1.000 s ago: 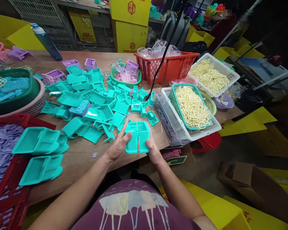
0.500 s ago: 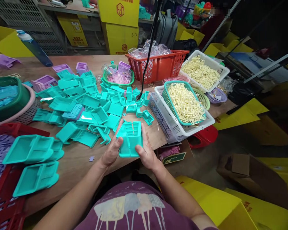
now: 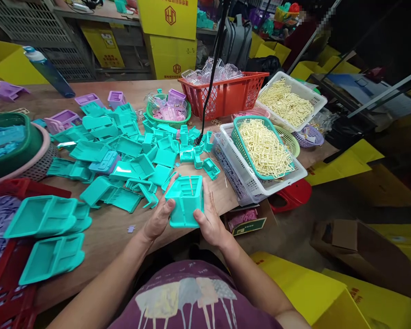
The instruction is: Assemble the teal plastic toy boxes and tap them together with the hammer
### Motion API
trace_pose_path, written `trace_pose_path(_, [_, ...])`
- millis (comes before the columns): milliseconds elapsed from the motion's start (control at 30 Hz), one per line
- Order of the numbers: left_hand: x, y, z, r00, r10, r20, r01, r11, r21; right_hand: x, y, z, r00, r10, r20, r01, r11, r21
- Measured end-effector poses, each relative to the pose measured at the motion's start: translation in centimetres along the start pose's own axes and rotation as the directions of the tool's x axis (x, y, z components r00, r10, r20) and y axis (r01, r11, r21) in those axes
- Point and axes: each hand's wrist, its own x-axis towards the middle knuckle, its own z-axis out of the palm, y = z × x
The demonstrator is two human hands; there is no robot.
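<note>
— Fingers (image 3: 171, 185) of the left hand (image 3: 157, 219) and right hand (image 3: 210, 221) clamp what?

— A teal plastic box (image 3: 187, 201), pressed between both palms just above the desk (image 3: 123, 228) edge.

— Which step, you reckon?

— Squeezing its panels together, I'd judge. Next calls for a check that the walls have seated.

— And around it?

— Loose teal panels (image 3: 123, 155) beyond, then a white basket (image 3: 260, 183) of cream clips (image 3: 263, 146).

hands: L (image 3: 159, 217) + R (image 3: 208, 219) – grip teal box (image 3: 187, 201) | over table (image 3: 123, 228)
</note>
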Motion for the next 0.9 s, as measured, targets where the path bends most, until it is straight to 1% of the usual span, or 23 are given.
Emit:
trace_pose_path(67, [0.1, -0.1, -0.2, 1.000, -0.006, 0.005, 0.006, 1.000, 0.027, -0.1, 0.0, 0.1, 1.000, 0.014, 0.019, -0.014, 1.000, -0.020])
trace_pose_path(167, [0.1, -0.5, -0.5, 1.000, -0.019, -0.024, 0.021, 0.997, 0.072, -0.1, 0.2, 0.1, 0.998, 0.032, 0.045, -0.030, 0.999, -0.035])
trace_pose_path(300, [-0.2, -0.6, -0.3, 1.000, -0.004, -0.025, 0.007, 0.991, 0.137, 0.0, 0.4, 0.3, 0.999, 0.007, 0.046, -0.005, 0.999, -0.053])
trace_pose_path(333, [-0.2, -0.4, -0.1, 0.999, 0.009, -0.031, -0.004, 0.985, 0.174, 0.0, 0.4, 0.4, 1.000, 0.002, 0.025, -0.001, 0.998, -0.059])
trace_pose_path(400, [-0.3, 0.1, 0.3, 0.995, 0.063, -0.083, -0.038, 0.962, 0.270, 0.0, 0.5, 0.9, 0.999, -0.002, -0.043, 0.000, 0.998, -0.067])
trace_pose_path(467, [-0.5, 0.7, 0.6, 0.977, 0.138, -0.160, -0.068, 0.923, 0.380, -0.1, 0.7, 1.5, 0.992, -0.024, -0.123, 0.015, 0.997, -0.072])
trace_pose_path(533, [-0.9, 1.2, 0.7, 0.959, 0.185, -0.216, -0.065, 0.881, 0.468, -0.1, 1.1, 1.9, 0.980, -0.064, -0.187, 0.048, 0.995, -0.088])
trace_pose_path(600, [-1.4, 1.5, 0.7, 0.955, 0.171, -0.243, -0.029, 0.867, 0.497, 0.1, 1.6, 1.8, 0.971, -0.115, -0.209, 0.102, 0.992, -0.074])
trace_pose_path(633, [-1.7, 1.5, 0.7, 0.957, 0.154, -0.245, -0.013, 0.869, 0.495, 0.3, 1.9, 1.4, 0.968, -0.132, -0.212, 0.128, 0.991, -0.030])
trace_pose_path(700, [-2.1, 1.5, 1.0, 0.969, 0.141, -0.203, -0.024, 0.869, 0.493, 1.0, 2.2, 0.1, 0.966, -0.124, -0.229, 0.151, 0.983, 0.105])
trace_pose_path(767, [-2.4, 1.5, 1.6, 0.980, 0.170, -0.100, -0.094, 0.849, 0.520, 1.9, 2.1, -1.7, 0.971, -0.087, -0.220, 0.136, 0.966, 0.218])
trace_pose_path(800, [-2.4, 1.5, 1.9, 0.980, 0.194, -0.042, -0.143, 0.834, 0.533, 2.4, 1.9, -2.5, 0.983, -0.074, -0.169, 0.114, 0.963, 0.243])
trace_pose_path(833, [-2.4, 1.6, 2.3, 0.976, 0.219, 0.010, -0.190, 0.821, 0.538, 2.9, 1.6, -3.2, 0.994, -0.067, -0.088, 0.086, 0.966, 0.244])
trace_pose_path(867, [-2.3, 1.6, 2.7, 0.969, 0.242, 0.045, -0.228, 0.812, 0.538, 3.4, 1.4, -3.6, 0.998, -0.062, -0.003, 0.061, 0.971, 0.231])
trace_pose_path(900, [-2.2, 1.7, 3.0, 0.963, 0.263, 0.064, -0.256, 0.806, 0.534, 3.7, 1.1, -3.8, 0.997, -0.055, 0.050, 0.043, 0.976, 0.212])
